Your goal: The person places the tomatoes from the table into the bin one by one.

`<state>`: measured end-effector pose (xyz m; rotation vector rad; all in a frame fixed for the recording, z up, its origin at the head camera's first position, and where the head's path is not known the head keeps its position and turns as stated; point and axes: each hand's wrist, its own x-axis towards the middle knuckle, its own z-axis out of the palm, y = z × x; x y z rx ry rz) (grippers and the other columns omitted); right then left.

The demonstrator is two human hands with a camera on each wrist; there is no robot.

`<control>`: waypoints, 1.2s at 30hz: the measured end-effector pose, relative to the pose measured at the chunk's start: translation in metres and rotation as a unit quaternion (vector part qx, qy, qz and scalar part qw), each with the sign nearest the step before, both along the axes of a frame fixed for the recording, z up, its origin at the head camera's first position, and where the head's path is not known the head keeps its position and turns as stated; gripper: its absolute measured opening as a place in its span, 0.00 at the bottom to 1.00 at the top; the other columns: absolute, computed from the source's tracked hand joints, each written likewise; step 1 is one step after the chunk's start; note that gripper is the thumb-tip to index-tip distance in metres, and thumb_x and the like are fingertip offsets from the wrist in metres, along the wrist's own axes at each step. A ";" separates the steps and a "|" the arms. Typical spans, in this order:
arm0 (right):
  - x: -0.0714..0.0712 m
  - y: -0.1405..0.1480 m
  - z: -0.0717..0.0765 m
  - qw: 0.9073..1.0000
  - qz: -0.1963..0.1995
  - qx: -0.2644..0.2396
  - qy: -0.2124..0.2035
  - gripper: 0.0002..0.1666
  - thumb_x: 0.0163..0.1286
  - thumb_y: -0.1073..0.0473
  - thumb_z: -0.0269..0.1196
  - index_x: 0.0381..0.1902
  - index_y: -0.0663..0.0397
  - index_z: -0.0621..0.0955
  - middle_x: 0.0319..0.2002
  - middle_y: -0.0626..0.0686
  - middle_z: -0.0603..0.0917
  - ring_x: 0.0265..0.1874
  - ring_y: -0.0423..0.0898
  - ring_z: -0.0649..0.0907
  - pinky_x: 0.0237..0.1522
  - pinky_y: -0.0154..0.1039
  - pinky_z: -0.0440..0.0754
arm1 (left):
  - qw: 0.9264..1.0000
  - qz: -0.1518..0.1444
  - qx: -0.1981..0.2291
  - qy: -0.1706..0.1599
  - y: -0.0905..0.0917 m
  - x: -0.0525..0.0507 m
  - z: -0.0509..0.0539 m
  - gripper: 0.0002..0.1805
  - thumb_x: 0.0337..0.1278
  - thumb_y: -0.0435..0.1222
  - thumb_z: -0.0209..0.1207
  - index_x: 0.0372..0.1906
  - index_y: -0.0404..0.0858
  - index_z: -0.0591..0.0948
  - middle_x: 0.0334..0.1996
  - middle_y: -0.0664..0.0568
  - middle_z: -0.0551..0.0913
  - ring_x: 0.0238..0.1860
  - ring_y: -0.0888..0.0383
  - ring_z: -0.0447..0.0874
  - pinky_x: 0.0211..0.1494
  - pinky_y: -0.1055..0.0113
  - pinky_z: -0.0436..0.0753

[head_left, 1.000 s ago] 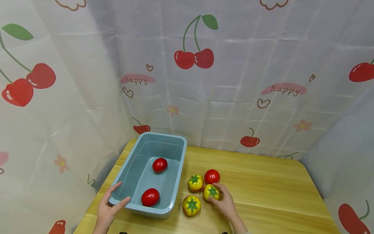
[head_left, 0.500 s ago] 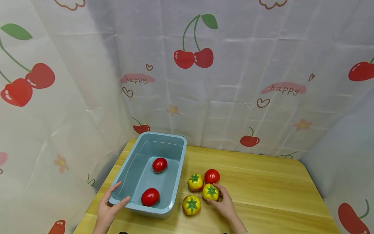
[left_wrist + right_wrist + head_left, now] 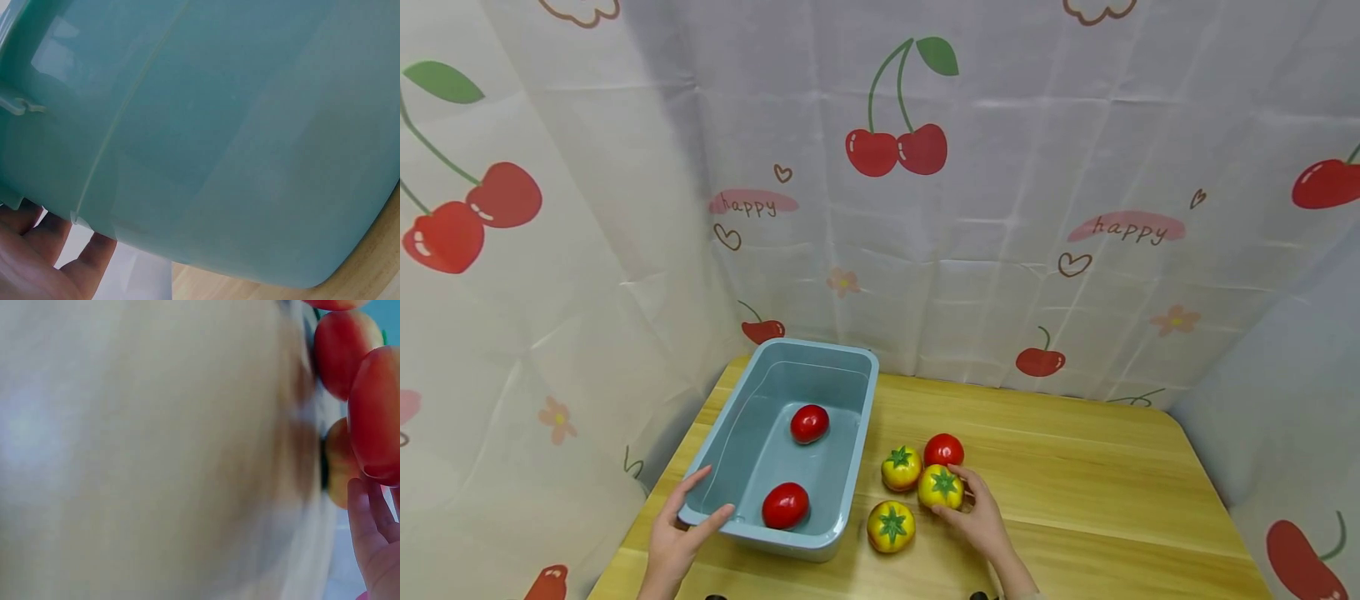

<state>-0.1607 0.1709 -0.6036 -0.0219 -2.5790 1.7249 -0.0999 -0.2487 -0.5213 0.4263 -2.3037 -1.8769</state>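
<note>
The left hand point(image 3: 672, 542) grips the blue bin point(image 3: 775, 450) near the table's point(image 3: 1075, 475) left edge. The right hand point(image 3: 983, 525) pinches a yellow tomato point(image 3: 938, 490), well apart from the right edge.

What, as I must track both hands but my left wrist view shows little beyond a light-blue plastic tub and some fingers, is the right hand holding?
Observer: The right hand holds a glossy, round, green-topped yellow fruit.
Operator: Is anything inside the tub?
Observer: Yes, a glossy, oval red fruit and a second red fruit lie in it.
Operator: What else is on the wooden table?
Observer: Three more fruits, beside the tub: one yellow fruit, another yellow fruit and a round red fruit.
</note>
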 end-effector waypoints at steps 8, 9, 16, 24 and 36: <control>-0.001 -0.003 0.019 1.000 0.009 -0.014 0.013 0.40 0.49 0.56 0.75 0.60 0.52 0.72 0.59 0.58 0.72 0.53 0.54 0.74 0.55 0.50 0.71 | 1.000 -0.001 -0.003 -0.004 0.000 0.000 0.000 0.39 0.47 0.38 0.70 0.66 0.41 0.66 0.70 0.42 0.54 0.66 0.41 0.53 0.41 0.89 0.66; 0.000 -0.004 0.024 1.000 0.011 -0.018 0.013 0.40 0.49 0.57 0.75 0.60 0.53 0.72 0.59 0.59 0.72 0.53 0.54 0.74 0.55 0.50 0.71 | 1.000 -0.001 -0.005 -0.004 0.000 0.000 0.001 0.39 0.47 0.38 0.70 0.66 0.41 0.66 0.70 0.42 0.53 0.66 0.40 0.53 0.41 0.89 0.66; 0.010 -0.013 0.069 0.999 0.023 -0.028 0.017 0.38 0.50 0.62 0.74 0.59 0.60 0.72 0.57 0.61 0.73 0.52 0.56 0.74 0.56 0.53 0.70 | 1.000 -0.002 -0.008 -0.005 -0.001 0.000 0.000 0.39 0.48 0.38 0.69 0.66 0.41 0.65 0.70 0.41 0.53 0.66 0.40 0.53 0.40 0.89 0.66; 0.011 -0.017 0.085 0.999 0.026 -0.026 0.035 0.37 0.50 0.63 0.74 0.59 0.61 0.73 0.57 0.61 0.73 0.52 0.55 0.75 0.56 0.54 0.70 | 1.000 0.000 -0.007 -0.005 0.000 -0.001 0.001 0.39 0.47 0.38 0.70 0.66 0.42 0.66 0.70 0.43 0.53 0.66 0.42 0.53 0.41 0.89 0.66; 0.009 -0.020 0.096 0.997 0.041 -0.018 0.071 0.37 0.51 0.63 0.73 0.60 0.58 0.73 0.57 0.59 0.74 0.52 0.52 0.75 0.54 0.51 0.72 | 1.000 0.006 -0.018 0.014 0.000 0.000 -0.004 0.38 0.47 0.40 0.70 0.65 0.43 0.68 0.69 0.41 0.55 0.65 0.40 0.56 0.45 0.82 0.71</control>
